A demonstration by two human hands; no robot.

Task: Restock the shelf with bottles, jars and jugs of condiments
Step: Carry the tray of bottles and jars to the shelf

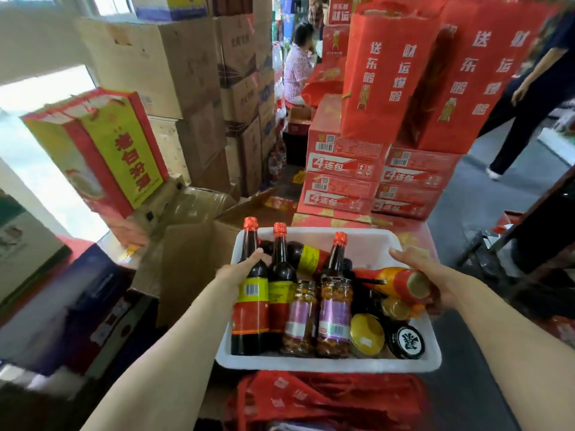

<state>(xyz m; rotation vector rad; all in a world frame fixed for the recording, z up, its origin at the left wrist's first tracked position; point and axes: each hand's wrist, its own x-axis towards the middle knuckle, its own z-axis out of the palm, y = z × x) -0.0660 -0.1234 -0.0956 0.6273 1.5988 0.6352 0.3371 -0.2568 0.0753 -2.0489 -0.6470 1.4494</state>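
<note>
**Two hands carry a white tray of condiments through a stockroom**

Two bare arms reach forward from us, and between them we hold a white tray [326, 363] loaded with sauce bottles and jars. No shelf is in view, so we judge the restocking itself has not begun.

On the left, our left hand [241, 270] sits at the tray's left wall, fingers curled round the shoulder of an upright dark sauce bottle [250, 306] with a red cap. That bottle's long axis runs vertically, cap pointing up and slightly away from us. Just to its right stands a second dark bottle [280, 284], also upright, touching the first.

In the middle, two chili jars [334, 318] with purple labels stand side by side, and a third capped bottle [336, 256] rises behind them. Another bottle lies flat along the tray's far side.

Further right, two lidded jars, one with a gold lid [367, 334] and one with a black lid [407, 337], sit in the near right corner.

On the right, an orange-and-red bottle [401, 283] lies on its side, long axis roughly left to right, base toward our right hand [420, 265]. That hand rests at the tray's right rim with fingers wrapped under the bottle's base; whether it grips the bottle or only the tray, we cannot tell.

Both hands sit equally near the load.
</note>
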